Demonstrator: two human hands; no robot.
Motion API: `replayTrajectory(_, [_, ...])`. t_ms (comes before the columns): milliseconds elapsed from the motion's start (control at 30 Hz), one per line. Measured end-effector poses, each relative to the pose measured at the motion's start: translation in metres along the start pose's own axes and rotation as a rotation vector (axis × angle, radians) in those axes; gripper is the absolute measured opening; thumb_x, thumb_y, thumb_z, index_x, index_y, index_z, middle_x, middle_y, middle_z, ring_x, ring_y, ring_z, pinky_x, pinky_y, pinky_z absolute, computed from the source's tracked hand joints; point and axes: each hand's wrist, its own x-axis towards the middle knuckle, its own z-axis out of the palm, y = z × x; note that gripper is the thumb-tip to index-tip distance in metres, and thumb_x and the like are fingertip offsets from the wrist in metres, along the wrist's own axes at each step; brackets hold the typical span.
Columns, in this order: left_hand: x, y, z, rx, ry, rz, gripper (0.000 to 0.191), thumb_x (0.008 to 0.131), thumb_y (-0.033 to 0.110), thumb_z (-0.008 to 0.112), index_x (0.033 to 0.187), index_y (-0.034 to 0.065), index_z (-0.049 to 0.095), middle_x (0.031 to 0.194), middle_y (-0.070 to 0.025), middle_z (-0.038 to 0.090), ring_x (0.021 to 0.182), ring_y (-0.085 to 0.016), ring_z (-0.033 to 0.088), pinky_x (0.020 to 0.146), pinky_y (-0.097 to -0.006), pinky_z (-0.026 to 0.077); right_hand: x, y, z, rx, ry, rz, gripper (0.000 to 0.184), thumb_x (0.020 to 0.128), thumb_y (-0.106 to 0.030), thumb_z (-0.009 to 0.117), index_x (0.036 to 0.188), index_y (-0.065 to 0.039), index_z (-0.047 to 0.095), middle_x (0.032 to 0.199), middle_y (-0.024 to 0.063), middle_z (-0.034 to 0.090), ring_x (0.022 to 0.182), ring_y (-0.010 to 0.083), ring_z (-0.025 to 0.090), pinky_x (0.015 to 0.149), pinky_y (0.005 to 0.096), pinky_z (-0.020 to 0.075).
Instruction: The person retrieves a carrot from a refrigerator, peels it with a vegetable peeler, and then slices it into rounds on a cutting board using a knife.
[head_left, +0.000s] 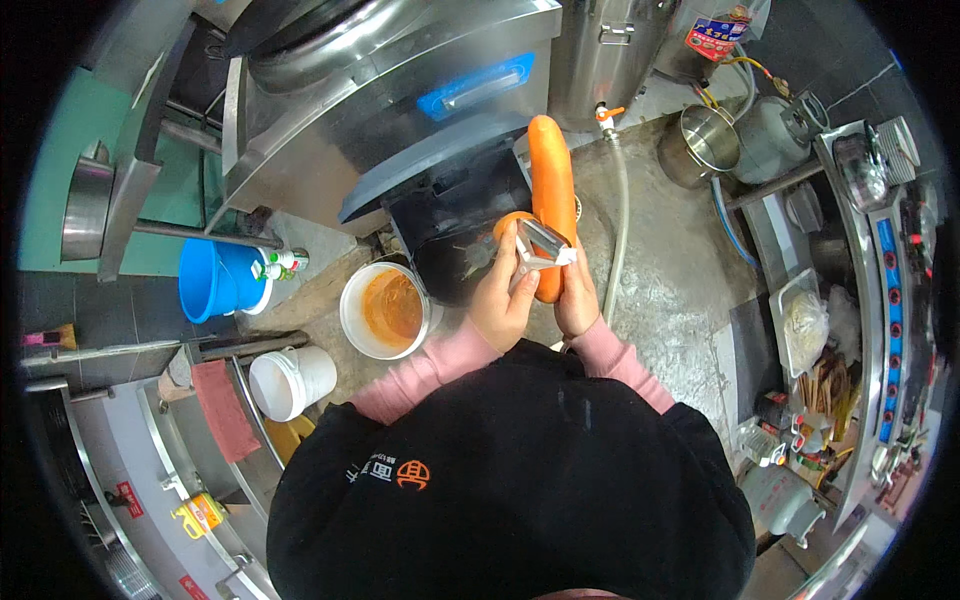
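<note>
A large orange carrot (553, 176) points away from me, its lower end in my right hand (579, 300). My left hand (504, 300) grips a Y-shaped peeler (534, 259) with a white handle. The metal blade of the peeler lies across the side of the carrot, near its lower end. Beside the blade, an orange piece (512, 222) curves by my left fingers; whether it is peel I cannot tell. Below my hands stands a black bin (465, 210) with its lid (435, 161) raised. Part of the bin's inside is hidden by my left hand.
White buckets (351, 304) (294, 382) and a blue bucket (214, 281) stand to the left. A steel counter (337, 135) borders the far side. A hose (621, 225) runs along the floor from a steel drum (600, 67). Gas cylinders (776, 139) and shelving are at right.
</note>
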Motion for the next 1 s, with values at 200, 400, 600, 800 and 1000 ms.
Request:
replayTrajectory(200, [-0.002, -0.015, -0.020, 0.064, 0.083, -0.003, 0.061, 0.097, 0.013, 0.045, 0.146, -0.0058, 0.014, 0.141, -0.0285, 0.037, 0.131, -0.034, 0.042, 0.105, -0.0359, 0.035, 0.029, 0.017, 0.025, 0.093, 0.019, 0.108, 0.049, 0.104, -0.033, 0.032, 0.144, -0.004, 0.030, 0.136, 0.0111, 0.047, 0.123, 0.0199, 0.048, 0.103, 0.0333, 0.0381])
replayTrajectory(400, [-0.031, -0.039, -0.031, 0.121, 0.163, -0.081, 0.063, 0.097, 0.013, 0.046, 0.147, -0.0040, 0.013, 0.141, -0.0276, 0.039, 0.130, -0.033, 0.043, 0.104, -0.0356, 0.035, 0.038, 0.060, 0.037, 0.427, 0.027, 0.266, 0.051, 0.102, -0.038, 0.037, 0.143, -0.008, 0.031, 0.132, 0.0089, 0.049, 0.118, 0.0205, 0.053, 0.100, 0.0344, 0.0426])
replayTrajectory(600, [-0.040, -0.057, -0.047, 0.236, 0.159, -0.103, 0.065, 0.095, 0.012, 0.047, 0.147, -0.0045, 0.012, 0.141, -0.0291, 0.037, 0.131, -0.037, 0.041, 0.104, -0.0368, 0.035, 0.046, 0.090, 0.048, 0.517, 0.129, 0.373, 0.054, 0.097, -0.052, 0.039, 0.124, -0.006, 0.049, 0.110, 0.0114, 0.061, 0.098, 0.0247, 0.062, 0.086, 0.0385, 0.0508])
replayTrajectory(800, [-0.049, -0.077, -0.055, 0.285, 0.158, -0.064, 0.065, 0.097, 0.008, 0.043, 0.150, -0.0015, 0.006, 0.137, -0.0220, 0.045, 0.125, -0.024, 0.047, 0.102, -0.0315, 0.035, 0.068, 0.093, 0.049, 0.420, 0.148, 0.393, 0.058, 0.096, -0.056, 0.039, 0.120, -0.005, 0.050, 0.103, 0.0118, 0.062, 0.091, 0.0238, 0.062, 0.082, 0.0375, 0.0525])
replayTrajectory(1000, [-0.049, -0.090, -0.061, 0.211, 0.104, -0.083, 0.065, 0.097, 0.007, 0.042, 0.150, -0.0016, 0.004, 0.145, -0.0186, 0.035, 0.130, -0.022, 0.040, 0.106, -0.0303, 0.030, 0.066, 0.096, 0.049, 0.437, 0.154, 0.397, 0.059, 0.097, -0.056, 0.037, 0.119, -0.004, 0.051, 0.103, 0.0117, 0.062, 0.091, 0.0231, 0.062, 0.083, 0.0367, 0.0517])
